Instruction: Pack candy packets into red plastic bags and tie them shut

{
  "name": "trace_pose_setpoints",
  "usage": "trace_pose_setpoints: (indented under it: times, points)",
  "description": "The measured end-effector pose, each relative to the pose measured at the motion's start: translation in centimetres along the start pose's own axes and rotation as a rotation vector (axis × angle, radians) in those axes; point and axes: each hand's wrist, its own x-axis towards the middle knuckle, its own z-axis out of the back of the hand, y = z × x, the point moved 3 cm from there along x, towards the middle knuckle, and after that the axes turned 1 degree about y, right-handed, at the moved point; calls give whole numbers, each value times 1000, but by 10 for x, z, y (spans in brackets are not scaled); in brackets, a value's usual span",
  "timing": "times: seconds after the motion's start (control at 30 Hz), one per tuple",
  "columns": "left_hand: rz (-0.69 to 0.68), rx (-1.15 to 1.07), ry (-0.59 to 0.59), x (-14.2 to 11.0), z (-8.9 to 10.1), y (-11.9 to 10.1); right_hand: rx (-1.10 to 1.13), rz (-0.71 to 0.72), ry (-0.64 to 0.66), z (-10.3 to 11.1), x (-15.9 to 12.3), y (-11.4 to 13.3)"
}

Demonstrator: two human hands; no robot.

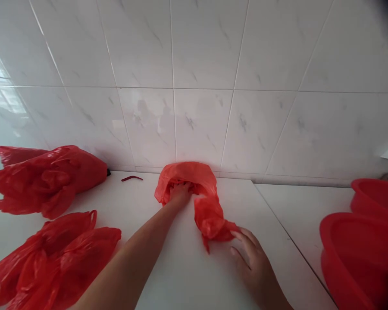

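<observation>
Reaching away from the body, the left hand (181,192) is inside the open mouth of a thin red plastic bag (189,169), its fingertips partly hidden, so I cannot tell whether they grip anything. The right hand (252,254) is nearer and to the right, well apart from the left; its fingertips touch the trailing end of the same bag, while its thumb stands away from the fingers. The bag lies crumpled at the far middle of a white table (181,275), close to the wall, arching over the left hand and hanging toward the near right in a twisted bunch.

To its left, near the wall, lies a small dark red bent strip (132,178). Farther left rests a bunched red bag (67,172), and nearer, beside the left forearm, another crumpled red bag (61,258). On the right, past a seam in the white surface, stand two red basins, one near (331,258) and one farther off (358,198). Behind everything rises a wall of pale, grey-veined tiles (207,51), with window light reflected at the far left.
</observation>
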Motion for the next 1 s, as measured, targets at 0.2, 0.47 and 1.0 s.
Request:
trace_pose_setpoints:
  times: [0.2,0.47,1.0]
  points:
    - [-116,34,-86,-15,8,-11,458,-510,-100,41,-15,-31]
    - [-539,-4,-126,-107,15,-55,574,-584,-116,32,-7,-38]
    - [-5,-747,243,-139,-2,-64,1124,-830,-206,35,-9,-43]
